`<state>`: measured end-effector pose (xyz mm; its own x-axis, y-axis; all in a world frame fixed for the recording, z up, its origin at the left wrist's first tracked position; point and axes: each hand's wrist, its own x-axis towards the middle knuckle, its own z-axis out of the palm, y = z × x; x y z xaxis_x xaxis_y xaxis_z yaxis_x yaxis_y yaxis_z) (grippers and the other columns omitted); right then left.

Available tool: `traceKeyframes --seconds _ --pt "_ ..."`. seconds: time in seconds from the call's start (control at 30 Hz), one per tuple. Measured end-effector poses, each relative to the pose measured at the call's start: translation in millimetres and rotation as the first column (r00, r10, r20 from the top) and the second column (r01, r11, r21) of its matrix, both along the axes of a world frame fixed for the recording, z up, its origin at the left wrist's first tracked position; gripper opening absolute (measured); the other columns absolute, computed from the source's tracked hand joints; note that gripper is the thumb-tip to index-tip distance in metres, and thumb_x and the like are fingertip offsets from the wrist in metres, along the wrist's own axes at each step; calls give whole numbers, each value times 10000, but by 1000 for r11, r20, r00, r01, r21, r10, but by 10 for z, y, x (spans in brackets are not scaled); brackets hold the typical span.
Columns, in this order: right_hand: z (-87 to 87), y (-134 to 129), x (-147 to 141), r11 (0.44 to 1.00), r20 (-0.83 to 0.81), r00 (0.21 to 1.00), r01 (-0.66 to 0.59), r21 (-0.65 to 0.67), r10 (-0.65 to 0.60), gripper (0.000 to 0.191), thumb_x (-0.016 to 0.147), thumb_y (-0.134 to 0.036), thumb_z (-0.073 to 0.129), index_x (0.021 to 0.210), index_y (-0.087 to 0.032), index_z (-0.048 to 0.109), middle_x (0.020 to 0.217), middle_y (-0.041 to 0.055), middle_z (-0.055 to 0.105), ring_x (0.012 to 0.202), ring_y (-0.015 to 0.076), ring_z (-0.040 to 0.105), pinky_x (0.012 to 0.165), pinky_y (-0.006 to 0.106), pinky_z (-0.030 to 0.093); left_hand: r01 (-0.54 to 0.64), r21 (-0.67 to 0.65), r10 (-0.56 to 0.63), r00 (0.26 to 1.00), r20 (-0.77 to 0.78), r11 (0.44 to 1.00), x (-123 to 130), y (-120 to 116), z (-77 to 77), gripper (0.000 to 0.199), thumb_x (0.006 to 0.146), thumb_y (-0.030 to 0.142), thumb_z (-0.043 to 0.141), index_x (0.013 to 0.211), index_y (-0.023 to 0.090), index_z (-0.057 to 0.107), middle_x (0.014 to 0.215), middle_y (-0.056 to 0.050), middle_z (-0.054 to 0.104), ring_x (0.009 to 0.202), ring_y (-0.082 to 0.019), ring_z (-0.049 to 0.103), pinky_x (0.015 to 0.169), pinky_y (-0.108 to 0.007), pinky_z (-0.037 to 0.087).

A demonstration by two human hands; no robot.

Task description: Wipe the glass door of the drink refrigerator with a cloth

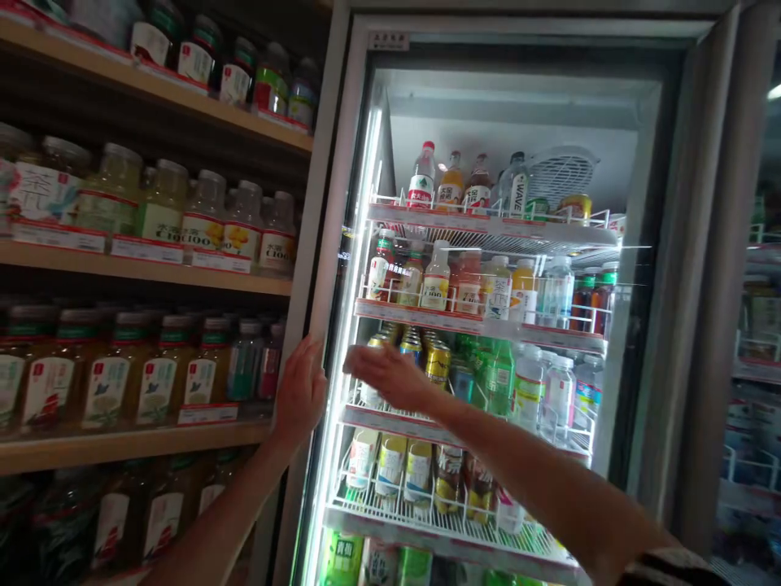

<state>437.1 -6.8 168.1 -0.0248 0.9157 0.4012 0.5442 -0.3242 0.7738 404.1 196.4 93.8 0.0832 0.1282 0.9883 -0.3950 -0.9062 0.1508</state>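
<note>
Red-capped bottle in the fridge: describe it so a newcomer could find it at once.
Start with the lit fridge, right of the shelves. On its top rack, above the right hand, find the row's left end. The bottle there has a bright red cap; the orange drink beside it has a darker one.

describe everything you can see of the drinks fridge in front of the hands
The drinks fridge is tall, with a grey, metallic-looking frame, dark inner border, small label at the upper left and pale interior, lit by a bright light strip down its left side. Wire racks hold bottles and cans. It stands upright, right of wooden-looking shelving. The left hand appears to touch its left frame; the right hand is before the racks; whether it touches glass is unclear.
</note>
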Motion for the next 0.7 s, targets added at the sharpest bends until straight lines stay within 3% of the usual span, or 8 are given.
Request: traceKeyframes --seconds 0.13,0.23,0.3,0.37,0.47,0.5,0.63,0.7 --pt "376 -315 77 896 -35 988 150 418 -149 644 830 -129 469 1437 -212 274 1534 27 233 1430 238 94 1147 521 113 -2 16 2 1000 14 1000 27 -120 132 436 873 225 358 1303 190 418 1376 -114 454 1293 -218 412 1070 -417 369" --pt "243 -556 71 993 33 999 28 111 -32 601 832 -142 474 1408 -238 332 1521 -8 273 1430 183 103 1165 448 119 26 23 -26 999 19 999 52 -298 289 417 878 239 355 1284 172 421 1377 -128 448 1299 -219 402 1071 -425 360" --pt "178 -718 64 991 65 997 -43 -124 52 562 850 -153 451 1395 -249 351 1501 -30 318 1418 138 150 1172 407 114 40 46 -41 999 22 998 68 -423 418 410 884 246 347 1281 168 415 1380 -130 443 1301 -215 398 1073 -425 355" --pt "274 -856 71 998 87 996 20 66 -26 589 854 -131 424 1420 -242 306 1505 -4 310 1417 168 166 1160 466 104 47 72 -50 998 33 996 94 -536 562 406 894 256 340 1283 160 409 1385 -135 434 1307 -207 387 1071 -413 356" --pt "529 -972 88 815 64 983 103 571 -169 608 875 -134 388 1452 -254 236 1524 26 256 1424 224 144 1129 518 153 53 90 -59 996 60 994 164 -667 762 408 911 281 323 1290 149 400 1408 -143 403 1336 -203 343 1077 -410 344" --pt "574 -995 90 790 61 981 109 603 -182 624 874 -135 391 1459 -261 214 1526 23 252 1424 228 141 1125 514 168 52 93 -59 996 68 994 193 -699 814 410 916 289 316 1292 147 399 1417 -145 390 1346 -207 327 1082 -416 335" --pt "581 -1182 115 953 79 984 134 272 -161 681 859 -149 433 1465 -305 166 1509 -26 296 1413 194 189 1141 465 179 14 112 -24 996 83 994 304 -777 936 417 918 311 321 1293 154 416 1447 -146 357 1374 -232 278 1095 -454 291" --pt "626 -1349 141 878 78 974 155 452 -212 629 880 -170 415 1452 -328 206 1503 -31 309 1405 195 217 1134 474 193 -15 129 4 997 81 992 345 -805 977 424 913 319 339 1298 164 424 1456 -140 353 1384 -243 259 1100 -471 267"
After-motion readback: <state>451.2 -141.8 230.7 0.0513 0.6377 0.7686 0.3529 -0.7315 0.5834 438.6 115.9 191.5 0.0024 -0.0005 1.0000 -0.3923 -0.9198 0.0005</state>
